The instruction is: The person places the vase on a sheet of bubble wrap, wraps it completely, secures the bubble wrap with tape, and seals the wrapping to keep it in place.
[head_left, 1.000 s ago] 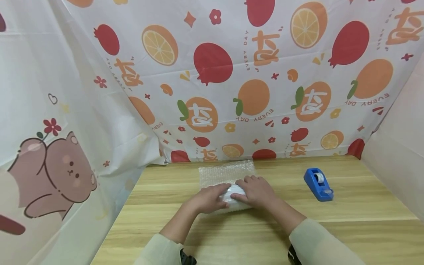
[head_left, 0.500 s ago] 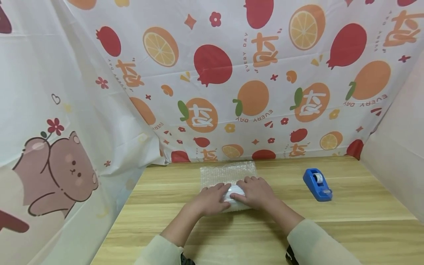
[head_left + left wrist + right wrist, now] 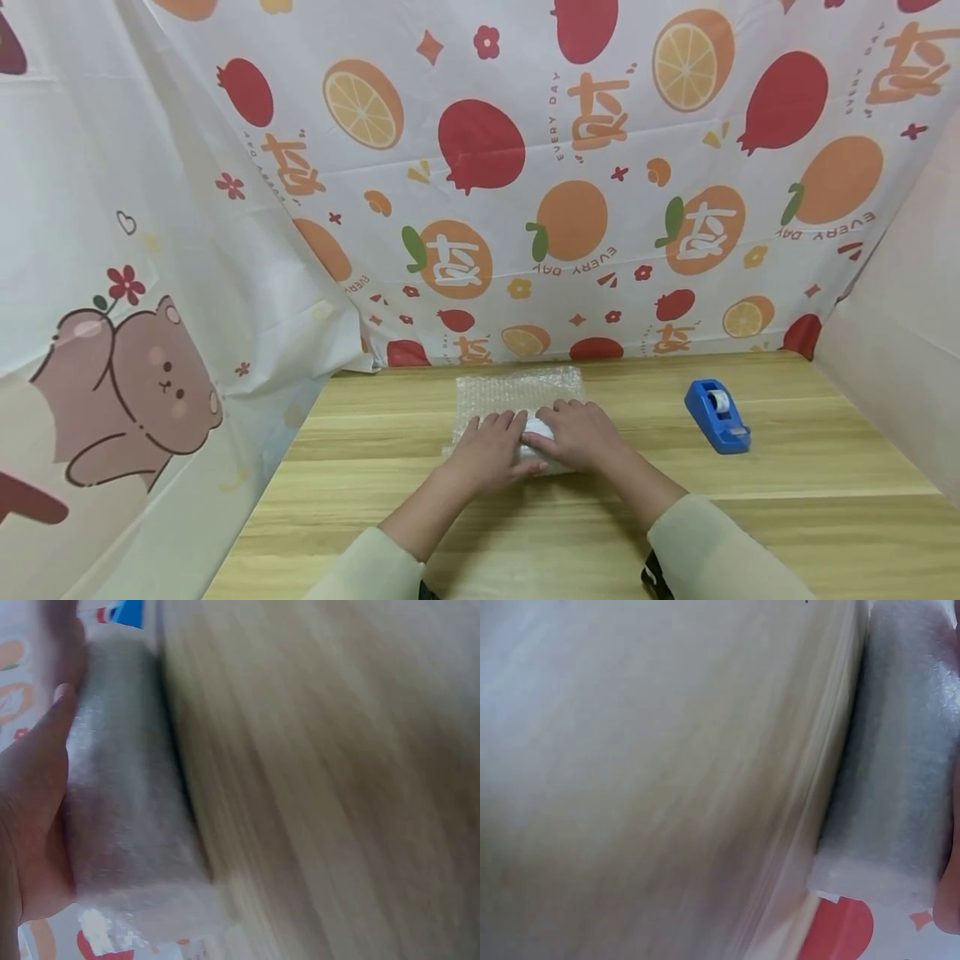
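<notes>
A roll of bubble wrap (image 3: pixel 131 772) is wound around something white, whose kind is hidden under the layers. The loose end of the bubble wrap (image 3: pixel 517 388) lies flat on the table behind it. My left hand (image 3: pixel 483 454) grips the roll's left part, fingers over the top and thumb along the near side. Close beside it, my right hand (image 3: pixel 583 435) holds the right part, with its thumb pointing at the left fingers. Between the hands a bit of the white roll (image 3: pixel 537 428) shows. In the right wrist view the roll (image 3: pixel 896 757) stretches along the right, fingers at its edge.
A blue tape dispenser (image 3: pixel 717 417) with a tape roll stands to the right on the wooden table (image 3: pixel 360 467). A fruit-printed curtain (image 3: pixel 480 208) hangs at the table's back edge, and a bear-printed sheet (image 3: pixel 150 375) hangs at the left.
My left hand has shifted a little to the right along the roll, its thumb now further across the near side. My right hand stays nearly in place.
</notes>
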The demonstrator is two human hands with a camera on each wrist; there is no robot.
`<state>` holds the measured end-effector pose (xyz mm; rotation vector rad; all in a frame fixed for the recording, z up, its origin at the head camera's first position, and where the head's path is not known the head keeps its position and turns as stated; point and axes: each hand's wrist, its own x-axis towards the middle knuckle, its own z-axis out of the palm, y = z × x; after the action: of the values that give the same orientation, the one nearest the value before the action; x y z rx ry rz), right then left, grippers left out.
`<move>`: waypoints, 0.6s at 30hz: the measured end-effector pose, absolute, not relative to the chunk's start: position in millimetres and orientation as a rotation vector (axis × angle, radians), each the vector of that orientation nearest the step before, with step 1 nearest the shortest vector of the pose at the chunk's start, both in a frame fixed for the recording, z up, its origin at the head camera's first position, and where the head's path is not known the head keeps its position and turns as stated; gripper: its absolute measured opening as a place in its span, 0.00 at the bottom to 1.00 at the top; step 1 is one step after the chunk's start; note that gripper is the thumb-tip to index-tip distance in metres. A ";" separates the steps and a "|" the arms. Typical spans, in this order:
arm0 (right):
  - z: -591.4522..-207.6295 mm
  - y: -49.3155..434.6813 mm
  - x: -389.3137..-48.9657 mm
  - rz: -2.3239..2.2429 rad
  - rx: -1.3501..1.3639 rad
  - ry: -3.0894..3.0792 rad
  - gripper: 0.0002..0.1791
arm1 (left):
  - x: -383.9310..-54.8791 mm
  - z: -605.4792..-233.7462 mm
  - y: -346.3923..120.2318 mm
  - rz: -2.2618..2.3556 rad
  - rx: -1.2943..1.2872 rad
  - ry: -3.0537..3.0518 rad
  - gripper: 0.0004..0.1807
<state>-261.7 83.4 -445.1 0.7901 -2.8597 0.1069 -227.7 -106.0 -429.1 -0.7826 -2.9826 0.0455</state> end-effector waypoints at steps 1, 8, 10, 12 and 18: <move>-445.0 83.5 -261.8 0.108 0.788 -2.869 0.42 | -228.9 -430.8 -105.9 0.059 -0.786 -2.967 0.46; -445.6 84.0 -264.0 0.143 0.751 -2.945 0.43 | -241.0 -444.0 -106.6 0.096 -0.821 -2.881 0.37; -445.6 84.1 -264.4 0.158 0.740 -2.958 0.42 | -244.5 -445.8 -106.6 0.093 -0.832 -2.867 0.37; -445.4 84.2 -264.6 0.176 0.732 -2.962 0.41 | -247.8 -445.9 -106.7 0.100 -0.846 -2.852 0.37; -443.3 83.8 -263.5 0.249 0.731 -2.955 0.29 | -255.0 -442.6 -107.5 0.109 -0.846 -2.841 0.33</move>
<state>-263.5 83.8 -443.3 0.7308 -2.9554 0.2488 -255.0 -107.5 -442.6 -0.8459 -2.8413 0.1085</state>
